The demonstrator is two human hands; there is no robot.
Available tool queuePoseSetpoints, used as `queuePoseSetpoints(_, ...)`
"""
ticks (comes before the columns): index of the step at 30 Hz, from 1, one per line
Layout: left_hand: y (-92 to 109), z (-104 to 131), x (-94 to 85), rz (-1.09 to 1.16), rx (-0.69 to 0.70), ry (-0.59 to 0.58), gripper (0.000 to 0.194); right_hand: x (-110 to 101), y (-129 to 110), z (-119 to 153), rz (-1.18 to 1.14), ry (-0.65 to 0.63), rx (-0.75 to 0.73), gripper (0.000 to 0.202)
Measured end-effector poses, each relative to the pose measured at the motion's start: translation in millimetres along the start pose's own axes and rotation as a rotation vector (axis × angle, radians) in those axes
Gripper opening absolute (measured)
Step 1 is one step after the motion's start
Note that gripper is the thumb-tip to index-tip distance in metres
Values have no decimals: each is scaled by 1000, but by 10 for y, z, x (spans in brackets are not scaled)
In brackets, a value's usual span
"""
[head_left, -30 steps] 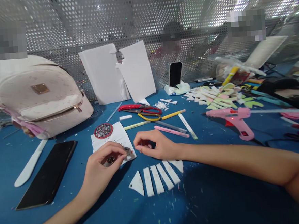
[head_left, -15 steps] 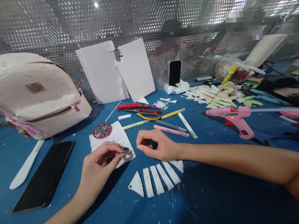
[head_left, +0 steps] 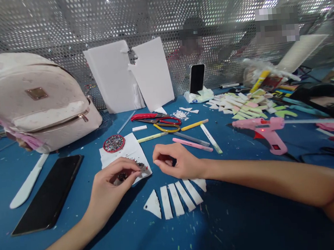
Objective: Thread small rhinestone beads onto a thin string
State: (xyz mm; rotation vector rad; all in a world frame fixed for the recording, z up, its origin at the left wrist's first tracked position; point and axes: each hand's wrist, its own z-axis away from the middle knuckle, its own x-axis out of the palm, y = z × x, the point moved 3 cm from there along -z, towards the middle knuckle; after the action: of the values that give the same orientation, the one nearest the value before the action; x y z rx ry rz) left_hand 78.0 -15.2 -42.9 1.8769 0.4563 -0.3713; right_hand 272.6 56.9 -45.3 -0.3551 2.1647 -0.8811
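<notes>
My left hand (head_left: 113,178) is pinched over the right part of a white paper sheet (head_left: 137,148), thumb and forefinger meeting above dark shiny bits (head_left: 141,165). Whatever is between those fingertips is too small to name. A round red-rimmed dish (head_left: 113,144) of glittery bits stands on the same sheet. To the right, my right hand (head_left: 178,160) is closed with thumb and forefinger together; anything in it is too small or hidden to make out. Below it, several white strips (head_left: 176,199) lie side by side, with a white triangular piece (head_left: 153,206) having a dark dot at their left.
A pink glue gun (head_left: 267,127) lies at right. Red-handled scissors (head_left: 155,119) and several coloured pens (head_left: 192,144) lie behind my hands. A white knife (head_left: 31,184), black phone (head_left: 50,194) and pale backpack (head_left: 45,103) are left. Cut scraps (head_left: 240,102) pile at back right.
Both hands keep nearly the same pose and place. The shiny bit at my left fingertips shows less than before. The whole view has shifted slightly.
</notes>
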Motion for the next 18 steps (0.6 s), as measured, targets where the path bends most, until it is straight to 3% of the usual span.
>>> queuePoseSetpoints(18, -17, 4, -6, -17, -29, -10, 8, -3, 30, -1, 15, 11, 43, 8)
